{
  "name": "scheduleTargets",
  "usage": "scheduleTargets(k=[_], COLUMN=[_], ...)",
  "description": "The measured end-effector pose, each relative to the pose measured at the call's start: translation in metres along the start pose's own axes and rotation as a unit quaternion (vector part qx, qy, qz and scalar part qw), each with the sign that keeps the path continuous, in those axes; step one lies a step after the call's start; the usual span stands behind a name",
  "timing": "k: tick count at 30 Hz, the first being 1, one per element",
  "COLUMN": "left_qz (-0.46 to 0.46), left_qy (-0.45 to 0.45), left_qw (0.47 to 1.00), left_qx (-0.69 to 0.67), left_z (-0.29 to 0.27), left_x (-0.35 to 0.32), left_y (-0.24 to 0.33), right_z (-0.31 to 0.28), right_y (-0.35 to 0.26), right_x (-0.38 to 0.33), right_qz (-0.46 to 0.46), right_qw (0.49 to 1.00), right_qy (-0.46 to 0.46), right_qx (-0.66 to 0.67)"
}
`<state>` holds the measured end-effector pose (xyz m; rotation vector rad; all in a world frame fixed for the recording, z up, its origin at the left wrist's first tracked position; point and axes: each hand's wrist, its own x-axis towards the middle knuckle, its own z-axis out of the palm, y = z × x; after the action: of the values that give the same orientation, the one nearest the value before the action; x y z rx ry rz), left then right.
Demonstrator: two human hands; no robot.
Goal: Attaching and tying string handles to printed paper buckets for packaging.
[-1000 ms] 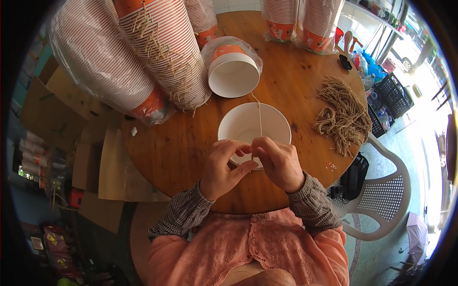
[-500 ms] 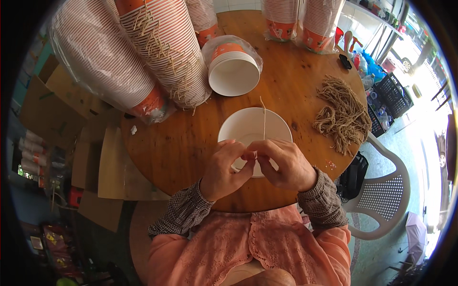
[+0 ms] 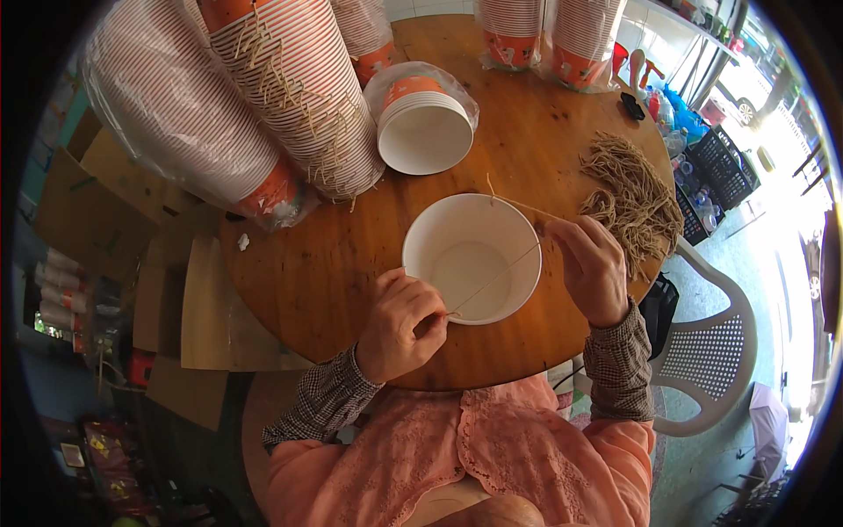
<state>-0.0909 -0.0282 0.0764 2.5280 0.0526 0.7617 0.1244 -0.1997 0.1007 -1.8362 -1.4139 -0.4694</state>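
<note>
Hands have spread apart since the earlier frame: left hand point(image 3: 399, 325) pinches one end of the string point(image 3: 496, 277), right hand point(image 3: 590, 268) seems to pinch the other, pulled taut across the white paper bowl point(image 3: 439, 233) on the round wooden table point(image 3: 299, 263)

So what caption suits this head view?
Two hands, left hand and right hand, stretch a string across a white paper bowl.

We see a white paper bowl point(image 3: 472, 257) at centre frame on the round wooden worktop point(image 3: 316, 263). Our left hand point(image 3: 401, 323) pinches one end of a thin string point(image 3: 492, 279) at the bowl's near rim; our right hand point(image 3: 594, 266) pinches it at the right rim, drawn taut across the opening.
</note>
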Motion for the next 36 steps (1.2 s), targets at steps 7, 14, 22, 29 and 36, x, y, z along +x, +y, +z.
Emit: scheduleTargets(k=[7,14,22,29,36], left_qz=[0.035,0.021,0.018,0.05,0.021], left_qy=[-0.023,0.002,0.038,-0.029,0.032], left_qw=[0.998,0.996,0.993,0.969,0.962], left_qx=[0.045,0.085,0.11,0.239,0.272], left_z=[0.001,-0.004,-0.009,0.016,-0.044], left_x=[0.003,0.004,0.021,0.029,0.004], left_y=[0.001,-0.011,-0.007,0.016,-0.022], right_z=[0.013,0.025,0.043,0.04,0.037], right_y=[0.03,0.008,-0.023,-0.033,-0.026], right_x=[-0.022,-0.062,-0.072,-0.062,-0.039], right_qz=[0.05,-0.014,-0.14,-0.192,-0.08], right_qw=[0.998,0.983,0.98,0.971,0.982], right_qy=[0.015,-0.115,-0.134,-0.043,0.077], right_qx=[0.036,0.143,0.049,0.135,0.154])
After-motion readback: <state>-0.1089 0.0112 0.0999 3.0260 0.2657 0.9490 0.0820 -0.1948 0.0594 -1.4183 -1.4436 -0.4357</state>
